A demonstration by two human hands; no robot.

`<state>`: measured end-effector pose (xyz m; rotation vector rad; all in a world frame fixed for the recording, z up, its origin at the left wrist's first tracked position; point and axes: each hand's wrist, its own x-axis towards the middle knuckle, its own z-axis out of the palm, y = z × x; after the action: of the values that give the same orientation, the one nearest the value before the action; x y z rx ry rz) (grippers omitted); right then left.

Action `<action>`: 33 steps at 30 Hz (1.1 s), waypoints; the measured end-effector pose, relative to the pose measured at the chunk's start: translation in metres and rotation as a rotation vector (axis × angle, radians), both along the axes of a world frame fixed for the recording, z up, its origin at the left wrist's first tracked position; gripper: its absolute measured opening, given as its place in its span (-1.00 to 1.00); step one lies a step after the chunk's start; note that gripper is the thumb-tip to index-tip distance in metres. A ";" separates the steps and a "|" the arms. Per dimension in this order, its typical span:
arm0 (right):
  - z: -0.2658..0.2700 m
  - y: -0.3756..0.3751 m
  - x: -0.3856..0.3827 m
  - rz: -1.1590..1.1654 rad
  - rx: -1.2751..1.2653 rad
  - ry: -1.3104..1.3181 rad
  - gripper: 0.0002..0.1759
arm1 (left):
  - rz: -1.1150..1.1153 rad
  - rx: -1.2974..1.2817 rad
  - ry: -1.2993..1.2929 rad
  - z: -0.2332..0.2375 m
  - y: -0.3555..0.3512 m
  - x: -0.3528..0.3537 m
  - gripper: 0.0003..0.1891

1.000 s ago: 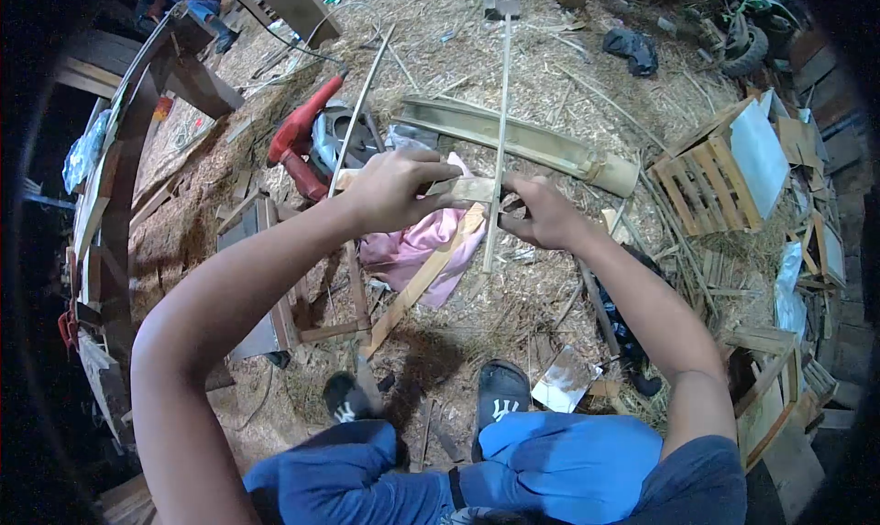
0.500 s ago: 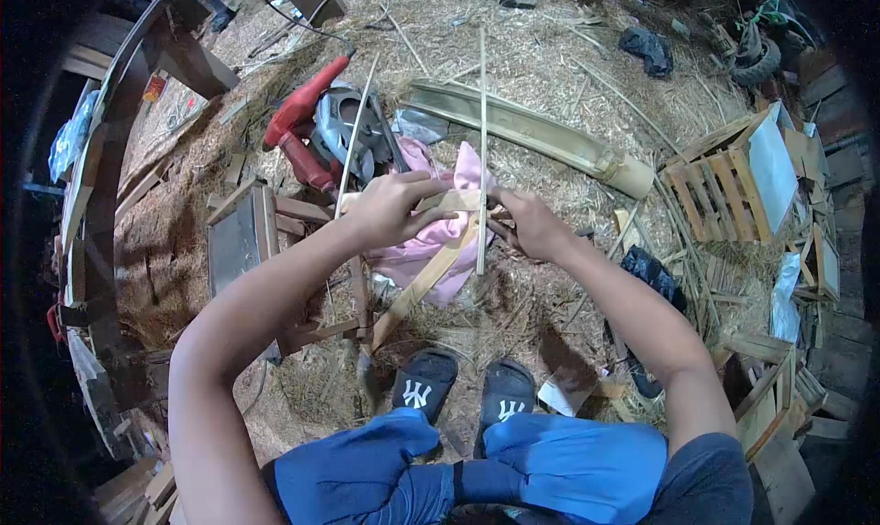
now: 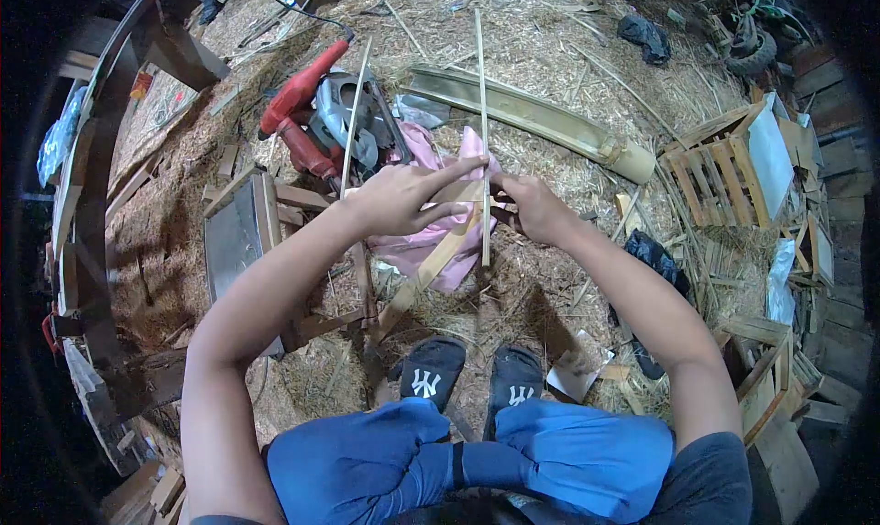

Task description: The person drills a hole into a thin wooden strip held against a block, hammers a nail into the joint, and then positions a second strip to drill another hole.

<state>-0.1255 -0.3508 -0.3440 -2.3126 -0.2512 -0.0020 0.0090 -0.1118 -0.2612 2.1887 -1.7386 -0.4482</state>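
Note:
Past my fingertips runs a long thin wooden strip (image 3: pixel 483 94), crossing a short flat piece of wood (image 3: pixel 456 192). My left hand (image 3: pixel 403 199) grips the short piece between thumb and fingers, its index finger stretched out to the strip. On the other side, my right hand (image 3: pixel 539 209) is closed at the crossing, pinching the strip; its fingertips are partly hidden. Below the hands, a flat wooden slat (image 3: pixel 426 277) slants down to the left over a pink cloth (image 3: pixel 449 276). A second thin strip (image 3: pixel 356 112) stands left of my left hand.
A red power tool (image 3: pixel 302 112) lies beside a grey tool (image 3: pixel 353 121) at upper left. Behind the hands is a long split bamboo-like trough (image 3: pixel 532 121). A slatted wooden crate (image 3: pixel 720 181) stands right; a dark framed panel (image 3: pixel 236 236) is left. Shavings cover the ground.
My left index finger has stretched forward onto the long strip. The view has shifted slightly, and both hands stay at the crossing of the wood pieces.

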 end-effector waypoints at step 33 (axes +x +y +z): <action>0.024 -0.059 -0.049 -0.129 -0.065 0.125 -0.60 | 0.070 0.046 -0.056 0.002 -0.009 -0.002 -0.29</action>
<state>-0.1747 -0.4097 -0.3203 -2.3794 -0.0392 0.0868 0.0073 -0.1209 -0.2589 2.3070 -1.6891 -0.4174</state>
